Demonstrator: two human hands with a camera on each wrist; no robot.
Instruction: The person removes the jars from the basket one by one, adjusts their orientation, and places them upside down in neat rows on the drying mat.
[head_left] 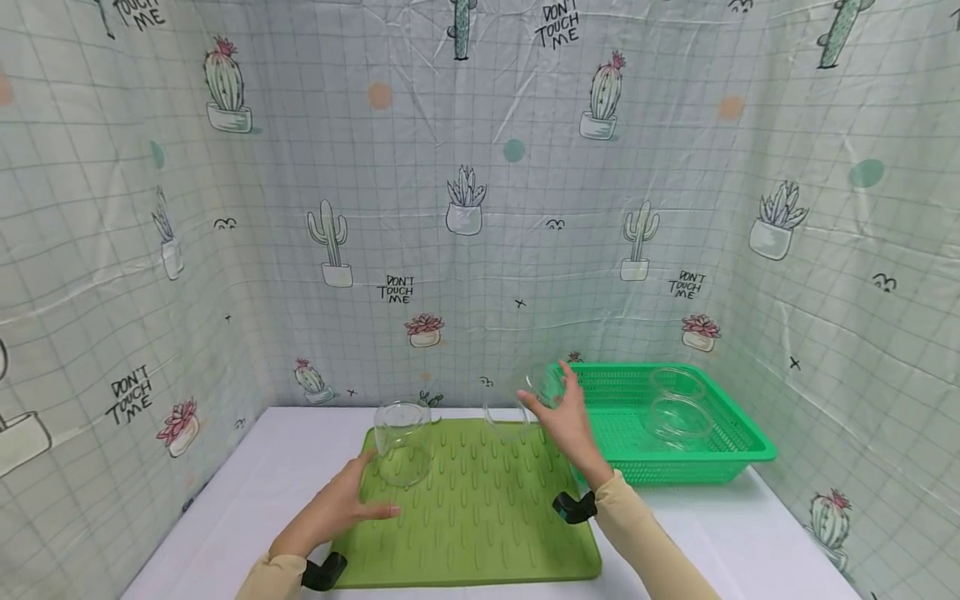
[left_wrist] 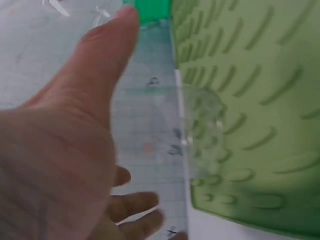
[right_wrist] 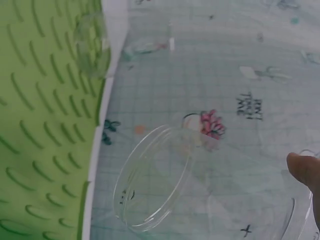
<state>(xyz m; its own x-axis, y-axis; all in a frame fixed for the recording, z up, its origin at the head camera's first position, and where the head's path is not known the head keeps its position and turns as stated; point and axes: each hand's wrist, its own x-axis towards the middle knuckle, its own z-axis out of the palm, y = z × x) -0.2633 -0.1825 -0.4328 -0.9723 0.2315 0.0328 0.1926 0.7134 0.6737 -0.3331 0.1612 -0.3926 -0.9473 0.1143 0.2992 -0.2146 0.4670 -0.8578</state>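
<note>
A clear cylindrical container [head_left: 402, 442] stands on the left back part of the green ridged mat [head_left: 480, 533]. My left hand [head_left: 337, 507] is beside it at its near left, thumb and fingers spread, with nothing held. In the left wrist view, a gap shows between that hand and the container [left_wrist: 205, 132]. My right hand [head_left: 566, 421] holds a second clear cylindrical container [head_left: 506, 417] between thumb and fingers, tilted, above the mat's back right corner. Its round rim [right_wrist: 120, 200] shows in the right wrist view; much of its clear wall is hard to make out.
At the right stands a green perforated basket [head_left: 720, 468], next to the mat. Inside it is clear round plasticware [head_left: 678, 425]; whether one piece or two, I cannot tell. A patterned cloth [head_left: 465, 275] hangs behind and along both sides of the white table [head_left: 225, 517].
</note>
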